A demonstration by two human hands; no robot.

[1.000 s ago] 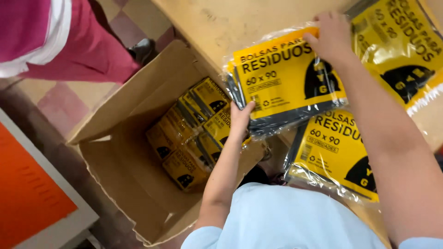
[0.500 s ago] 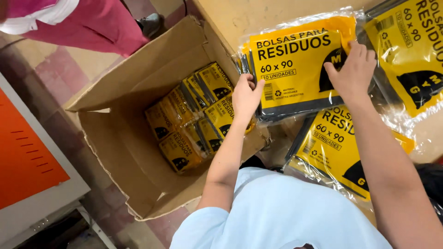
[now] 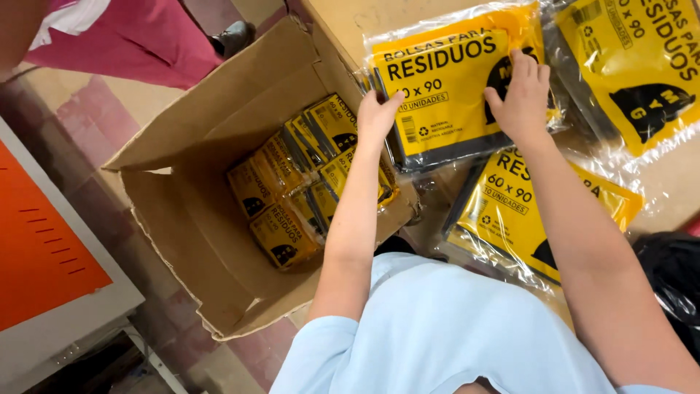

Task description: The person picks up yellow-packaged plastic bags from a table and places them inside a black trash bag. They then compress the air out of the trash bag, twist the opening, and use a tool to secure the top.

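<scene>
Head view: left hand (image 3: pixel 375 117) grips the pack's (image 3: pixel 448 91) left edge; right hand (image 3: pixel 521 98) presses flat, fingers open, on it, above the box (image 3: pixel 219 241).

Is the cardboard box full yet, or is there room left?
Partly filled. The cardboard box is open, yellow packs fill only one end, and bare floor shows at the other.

Top centre: flat clear-wrapped pack of black bags (image 3: pixel 452 95), yellow rectangular label, gripped at its left edge by left hand (image 3: pixel 375 117), right hand (image 3: pixel 521 98) pressed on its right part. Same-type pack top right (image 3: pixel 634 73), another lower right (image 3: pixel 525 219). Open brown cardboard box (image 3: pixel 211 146) left of centre, holding rows of smaller yellow-black packs (image 3: pixel 299 182).
</scene>
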